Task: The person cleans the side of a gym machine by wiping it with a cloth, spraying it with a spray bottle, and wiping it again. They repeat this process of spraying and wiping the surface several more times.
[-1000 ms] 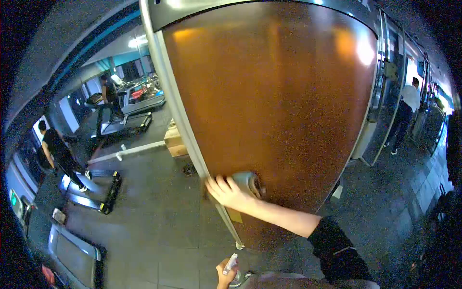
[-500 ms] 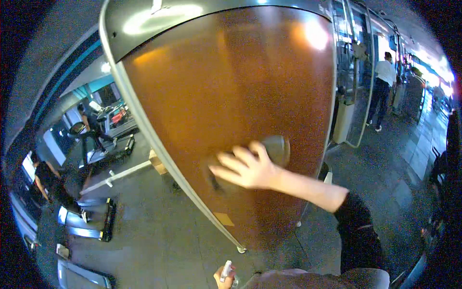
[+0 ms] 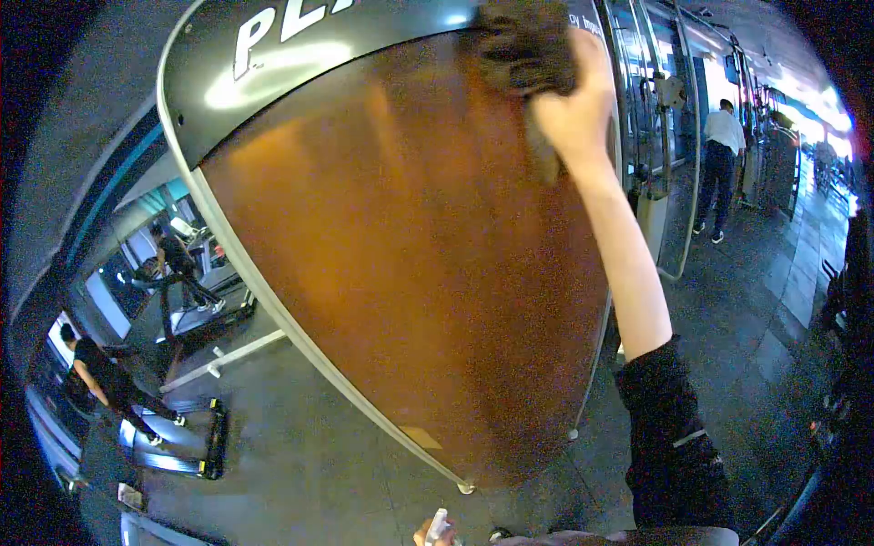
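A tall reddish-brown panel (image 3: 391,246) with a rounded metal frame stands before me. Near its top right, my right hand (image 3: 583,114) is closed on a dark, bunched cloth (image 3: 523,47). The cloth overlaps the black header strip (image 3: 205,109) with white lettering and covers part of it. Low in the view, my left hand (image 3: 422,534) grips what looks like a spray bottle (image 3: 439,522); only its white top shows, and the rest is cut off by the frame's edge.
To the left, two people (image 3: 98,371) (image 3: 173,259) are on treadmills (image 3: 187,437). Cable machine uprights (image 3: 657,136) stand just right of the panel. Further back on the right, another person (image 3: 724,155) in a white top stands on the dark floor (image 3: 728,309).
My right hand has swept the cloth from the panel's lower middle up to its top right. The view has shifted, showing more header lettering. My left hand stays low with the bottle.
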